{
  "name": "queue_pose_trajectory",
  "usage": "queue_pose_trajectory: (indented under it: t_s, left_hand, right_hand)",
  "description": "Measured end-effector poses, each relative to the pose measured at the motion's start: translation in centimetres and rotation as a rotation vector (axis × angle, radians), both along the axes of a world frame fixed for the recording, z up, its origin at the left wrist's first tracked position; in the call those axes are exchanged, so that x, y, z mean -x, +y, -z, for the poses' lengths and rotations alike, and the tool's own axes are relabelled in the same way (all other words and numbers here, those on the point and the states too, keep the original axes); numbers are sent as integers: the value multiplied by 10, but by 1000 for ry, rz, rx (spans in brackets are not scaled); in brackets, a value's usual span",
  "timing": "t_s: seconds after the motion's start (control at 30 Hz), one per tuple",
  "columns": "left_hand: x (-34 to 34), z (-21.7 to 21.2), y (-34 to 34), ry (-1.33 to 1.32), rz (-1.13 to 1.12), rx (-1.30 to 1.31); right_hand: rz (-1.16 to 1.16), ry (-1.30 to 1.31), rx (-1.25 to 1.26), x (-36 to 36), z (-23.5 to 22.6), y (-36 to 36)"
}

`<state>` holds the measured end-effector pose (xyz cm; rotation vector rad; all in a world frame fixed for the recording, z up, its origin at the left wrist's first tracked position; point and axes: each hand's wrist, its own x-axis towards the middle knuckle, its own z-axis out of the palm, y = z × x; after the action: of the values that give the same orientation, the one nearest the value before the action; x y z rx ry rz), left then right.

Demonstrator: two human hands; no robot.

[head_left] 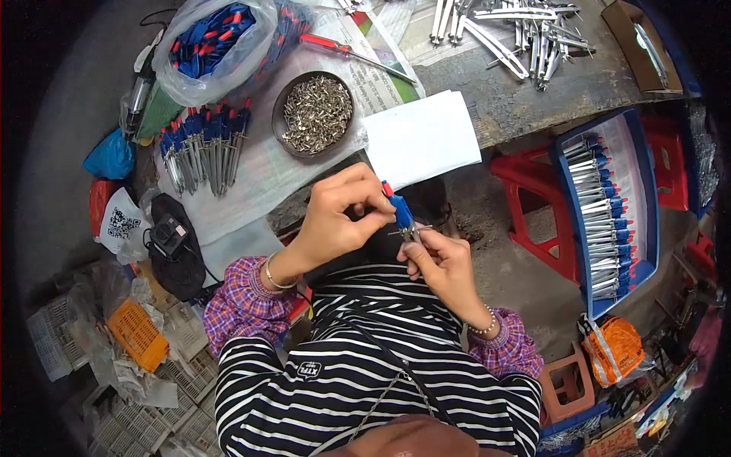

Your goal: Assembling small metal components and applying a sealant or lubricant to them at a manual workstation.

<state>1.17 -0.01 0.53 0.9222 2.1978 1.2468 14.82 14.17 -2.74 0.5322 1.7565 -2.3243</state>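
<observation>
The left grip (339,215) is closed to a fingertip pinch on the blue end of a small blue-and-silver piece (403,213); the right grip (443,272) is pinched shut on its metal end. We find the piece just off the near edge of the desk (533,110), over the lap, its red tip pointing away from the wearer.

We judge the step in hand to be joining or adjusting the two parts (a thin rod seems to cross the joint, though fingers obscure it). The next move appears to call for a steady metal end and careful alignment of the blue one.

The blue body looks like smooth moulded plastic, the legs slim, shiny metal. Toward the desk's left end we note a round dark bowl (280,126) of short metal pins and a fan of similar pieces (204,145); white paper (423,137) lies at the near edge.
</observation>
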Motion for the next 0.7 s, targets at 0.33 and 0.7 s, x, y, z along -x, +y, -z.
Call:
queue_pose_trajectory:
  t_s: [0.33, 0.7]
  left_hand:
    - [6, 2, -3, -824, -135, -94]
    - [2, 4, -15, -781, -104, -278]
  right_hand:
    - [-13, 119, -219, -1, -4, 3]
    - [-44, 2, 91, 10, -6, -9]
